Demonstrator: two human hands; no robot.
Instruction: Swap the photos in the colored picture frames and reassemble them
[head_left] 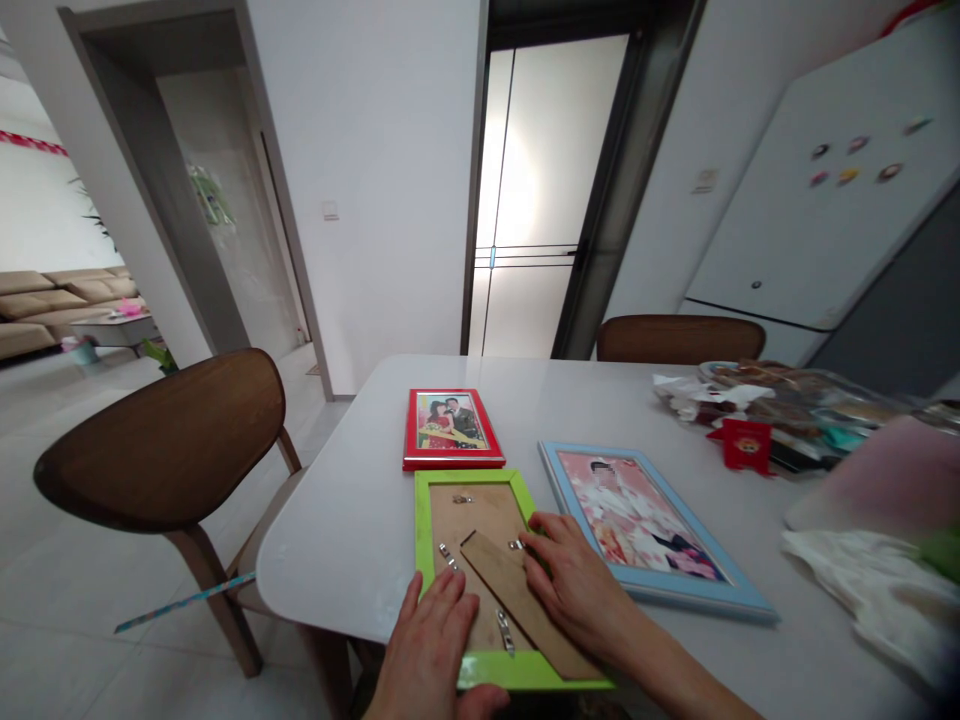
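Note:
A green picture frame (424,520) lies face down in front of me, its brown backboard (480,580) showing. Small metal clips (504,632) sit along the board's edges, and a long brown stand leg (517,600) slants across it. My left hand (435,645) rests on the frame's near left corner, fingers along the board and thumb by the near edge. With bent fingers, my right hand (574,580) is at the right-hand clip (517,545), thumb and fingertips close together there. Part of the frame's right side is hidden beneath this hand.
Beyond it lies a red picture frame (454,462); a blue picture frame (712,595) is at the right. Bags, a red packet (747,446) and a white cloth (855,590) cover the table's right side. Brown chairs stand at the left (172,440) and back (681,340).

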